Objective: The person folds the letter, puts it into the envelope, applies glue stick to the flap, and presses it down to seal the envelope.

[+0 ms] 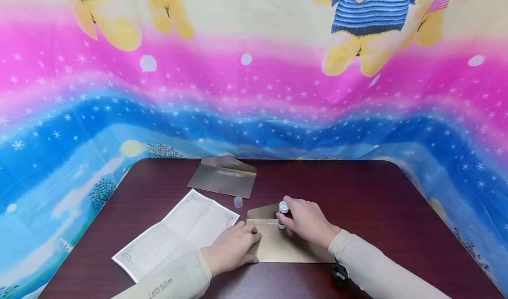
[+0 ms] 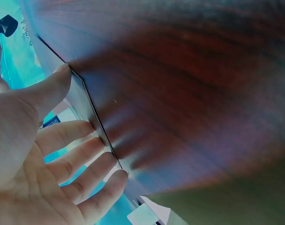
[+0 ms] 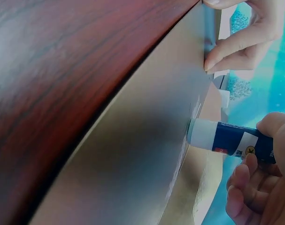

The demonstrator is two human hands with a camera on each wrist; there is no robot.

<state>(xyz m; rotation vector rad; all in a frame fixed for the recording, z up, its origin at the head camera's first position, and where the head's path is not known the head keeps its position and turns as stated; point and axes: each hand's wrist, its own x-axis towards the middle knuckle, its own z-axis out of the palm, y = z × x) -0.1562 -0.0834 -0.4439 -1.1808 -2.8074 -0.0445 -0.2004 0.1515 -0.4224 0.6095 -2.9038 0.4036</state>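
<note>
A gold envelope (image 1: 293, 250) lies on the table with its flap (image 1: 262, 212) folded out to the far side. My right hand (image 1: 311, 219) grips an upright glue stick (image 3: 243, 140), dark blue with a white end. In the right wrist view, that white end meets the envelope beside the flap's fold, where a whitish streak of glue (image 3: 173, 176) runs. Fingertips of my left hand (image 1: 234, 248) rest along the envelope's left edge. Seen in the left wrist view, the thumb and fingers (image 2: 102, 197) are spread, lightly bent, at that edge.
An unfolded, creased sheet of paper (image 1: 178, 233) with ornamental corners lies at the left, partly under the left forearm. Behind are a second envelope (image 1: 222, 183) and a small translucent cap (image 1: 238, 202). A dark wrist device (image 1: 339, 274) shows under the right cuff. A printed curtain (image 1: 254, 91) hangs behind the table.
</note>
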